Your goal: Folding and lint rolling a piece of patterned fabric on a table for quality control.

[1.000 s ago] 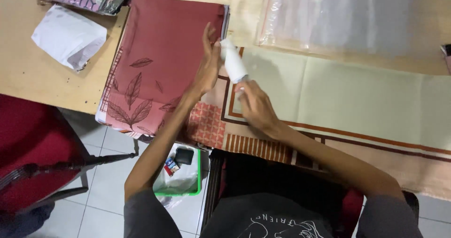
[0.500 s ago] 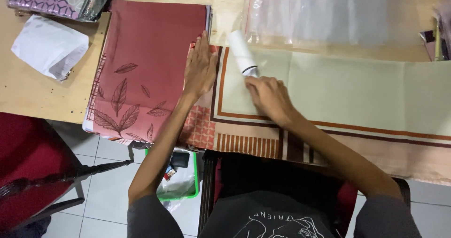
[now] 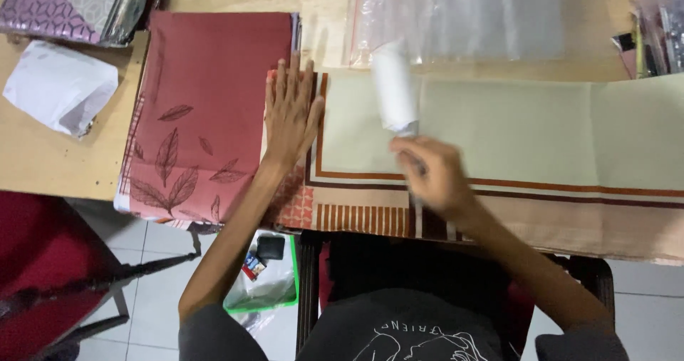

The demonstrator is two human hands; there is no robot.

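Observation:
A pale green cloth (image 3: 513, 126) with brown and orange border stripes lies spread across the wooden table (image 3: 43, 161). My left hand (image 3: 291, 111) rests flat, fingers spread, on the cloth's left edge. My right hand (image 3: 431, 172) grips the handle of a white lint roller (image 3: 394, 86), whose roll lies on the green cloth; both are blurred. A folded dark red cloth (image 3: 206, 104) with a leaf pattern lies just left of my left hand.
Clear plastic bags (image 3: 463, 15) lie at the table's far side. A purple patterned cloth stack (image 3: 64, 4) and crumpled white paper (image 3: 60, 86) sit at the left. A green tray (image 3: 267, 275) of small items stands on the floor, beside a red chair (image 3: 43, 261).
The view has shifted so the cloths sit lower and larger. My left hand went from on edge to flat on the cloth. My right hand drew the roller down along the green cloth.

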